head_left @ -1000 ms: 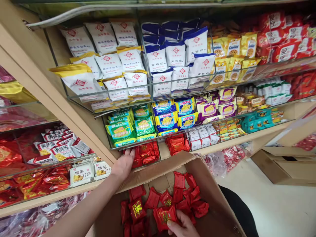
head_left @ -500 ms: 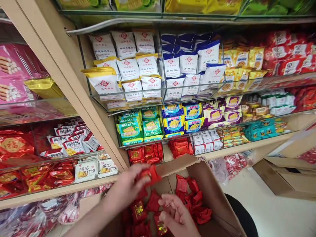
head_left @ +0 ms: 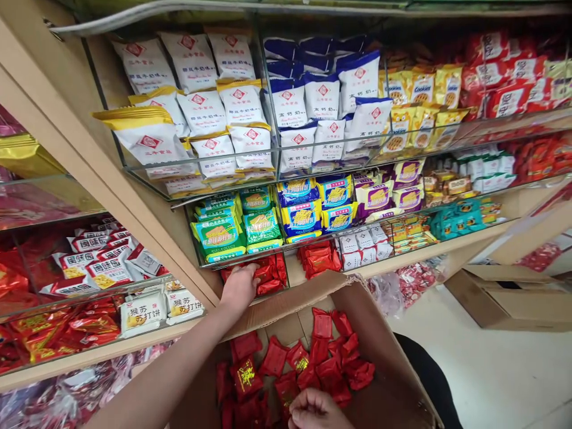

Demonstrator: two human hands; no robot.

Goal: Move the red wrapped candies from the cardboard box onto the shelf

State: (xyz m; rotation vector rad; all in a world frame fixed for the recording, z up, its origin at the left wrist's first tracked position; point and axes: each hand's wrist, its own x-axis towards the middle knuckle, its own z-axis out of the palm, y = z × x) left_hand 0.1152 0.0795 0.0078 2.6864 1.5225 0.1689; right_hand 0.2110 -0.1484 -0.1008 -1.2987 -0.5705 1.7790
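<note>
My left hand (head_left: 239, 288) reaches into the low shelf compartment of red packets (head_left: 270, 273), its fingers curled on a red packet at the pile's left edge. An open cardboard box (head_left: 393, 381) sits below the shelf, with several loose red packets (head_left: 328, 357) on its bottom. At the lower edge of the view my right hand (head_left: 315, 411) is inside the box, fingers curled down among the red packets. What they grip is hidden under the hand.
Glass-fronted shelves hold white biscuit bags (head_left: 210, 113), green packs (head_left: 218, 232), blue packs (head_left: 313, 205) and a second red pile (head_left: 319, 257). The wooden shelf upright (head_left: 134, 202) slants left of my arm. Another cardboard box (head_left: 513, 295) lies on the floor at right.
My left hand carried a red packet up from over the box into the shelf compartment. My right hand dropped lower into the box. The view tilted down slightly.
</note>
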